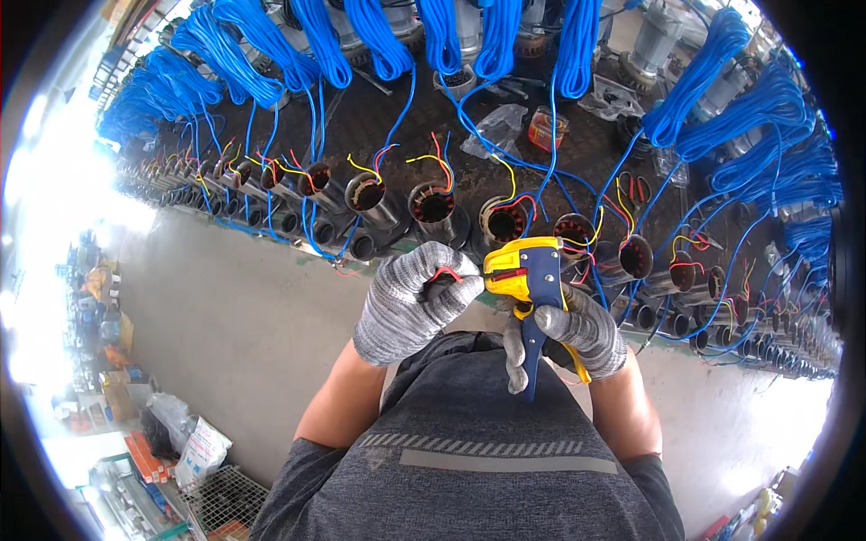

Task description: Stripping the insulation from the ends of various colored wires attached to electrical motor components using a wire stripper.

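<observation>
My right hand (586, 335), in a grey knit glove, grips the handles of a yellow and navy wire stripper (538, 279). The tool's jaws point left, toward my gloved left hand (418, 293). That hand is closed in a pinch on a red wire (442, 272), its fingertips right against the jaws. Whether the wire's end is inside the jaws is hidden. Just beyond my hands stand open metal motor housings, among them one with a pale ring inside (502, 221) and another with dark windings (434, 206). Yellow, red and blue leads come out of them.
Blue cable coils (496, 41) hang along the dark workbench's far side (361, 117). A small red-labelled jar (548, 129), clear plastic bags (496, 129) and red-handled scissors (639, 189) lie on it. At lower left are a white sack (202, 453) and a wire crate (225, 501).
</observation>
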A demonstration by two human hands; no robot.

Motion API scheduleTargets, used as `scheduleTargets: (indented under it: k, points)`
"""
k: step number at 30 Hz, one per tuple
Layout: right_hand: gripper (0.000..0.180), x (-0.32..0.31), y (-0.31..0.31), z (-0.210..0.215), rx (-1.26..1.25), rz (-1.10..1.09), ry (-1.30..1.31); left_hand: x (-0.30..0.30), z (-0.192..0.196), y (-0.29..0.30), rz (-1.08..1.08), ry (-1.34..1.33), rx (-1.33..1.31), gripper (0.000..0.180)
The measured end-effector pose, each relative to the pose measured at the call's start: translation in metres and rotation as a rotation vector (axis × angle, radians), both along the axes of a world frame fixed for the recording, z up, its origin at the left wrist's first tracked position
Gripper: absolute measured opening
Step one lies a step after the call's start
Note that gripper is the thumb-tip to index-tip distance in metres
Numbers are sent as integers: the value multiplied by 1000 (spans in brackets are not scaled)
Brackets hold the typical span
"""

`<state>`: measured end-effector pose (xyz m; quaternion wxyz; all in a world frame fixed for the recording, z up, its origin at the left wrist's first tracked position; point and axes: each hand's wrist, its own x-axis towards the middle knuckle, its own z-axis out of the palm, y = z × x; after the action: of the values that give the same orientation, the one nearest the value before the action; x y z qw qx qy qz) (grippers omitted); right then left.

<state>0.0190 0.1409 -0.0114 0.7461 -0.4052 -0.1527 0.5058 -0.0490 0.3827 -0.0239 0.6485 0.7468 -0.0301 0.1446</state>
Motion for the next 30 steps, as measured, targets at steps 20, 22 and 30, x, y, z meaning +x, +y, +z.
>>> scheduleTargets:
  k: [20, 22, 30]
  points:
    - [79, -3, 0, -18, 69, -120, 150, 2, -1, 0, -32, 57, -54, 10]
    - [78, -4, 1, -17, 68, -99, 144, 2, -1, 0, -37, 54, -73, 11]
    - [76, -7, 2, -13, 8, -66, 90, 0, -2, -1, -43, 46, -48, 12]
